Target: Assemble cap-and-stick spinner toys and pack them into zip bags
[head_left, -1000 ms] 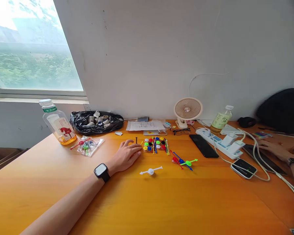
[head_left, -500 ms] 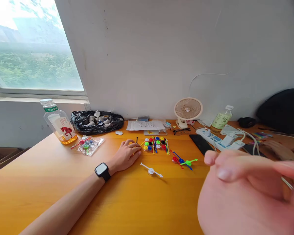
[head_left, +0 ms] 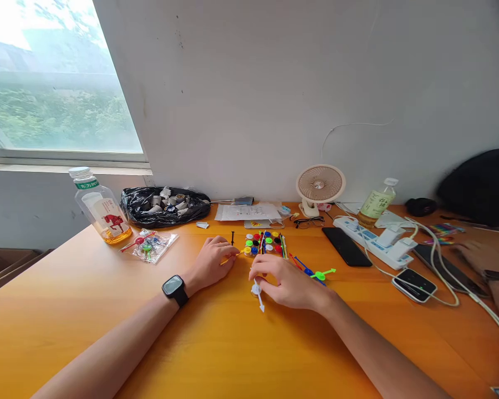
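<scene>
Now lowered from near our face, our right hand pinches the white plastic stick-and-disc spinner, our left hand fingers loosely curled beside the small multicoloured plastic discs and sticks

I am counting two bottles on the bench: one bottle with amber drink and one bottle with pale green drink; one small fan is standing by the wall; two dark phones are lying flat, one black phone and one phone on a cable; one power strip, one black bag, one pair of glasses, one clear packet; I am wearing one watch.
</scene>
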The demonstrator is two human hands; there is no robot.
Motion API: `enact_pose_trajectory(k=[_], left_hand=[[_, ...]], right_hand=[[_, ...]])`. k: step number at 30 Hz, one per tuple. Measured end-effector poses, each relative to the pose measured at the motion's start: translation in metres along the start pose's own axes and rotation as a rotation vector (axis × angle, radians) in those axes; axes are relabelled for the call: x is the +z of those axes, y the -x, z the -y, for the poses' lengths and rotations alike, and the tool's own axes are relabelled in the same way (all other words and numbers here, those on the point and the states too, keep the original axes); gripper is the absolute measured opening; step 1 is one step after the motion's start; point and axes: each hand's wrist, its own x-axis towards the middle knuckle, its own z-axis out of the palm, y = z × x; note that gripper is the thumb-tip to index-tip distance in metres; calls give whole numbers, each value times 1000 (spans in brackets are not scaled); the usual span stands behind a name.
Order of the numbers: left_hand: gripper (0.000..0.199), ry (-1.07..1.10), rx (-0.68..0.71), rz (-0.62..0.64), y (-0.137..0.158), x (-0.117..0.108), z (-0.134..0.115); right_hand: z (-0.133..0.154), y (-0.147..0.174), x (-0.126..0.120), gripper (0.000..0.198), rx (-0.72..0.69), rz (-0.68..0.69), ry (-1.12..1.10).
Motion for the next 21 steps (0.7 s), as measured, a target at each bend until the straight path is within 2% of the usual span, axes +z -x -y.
enact_pose_trajectory(k=[5,10,15,21], left_hand=[[18,-20,-17,-5,0,-3,-2],[22,-37,-31,29,0,-7,-5],[22,-46,-30,6,0,-10,-6],[12,-52,-45,-4,0,-7,-2]], right_hand=[[3,2,8,4,28,102,-31],[-6,6,2,14,61,155,89],[-28,19,-21,21,263,196,229],[-50,31,-37,21,469,164,324]])
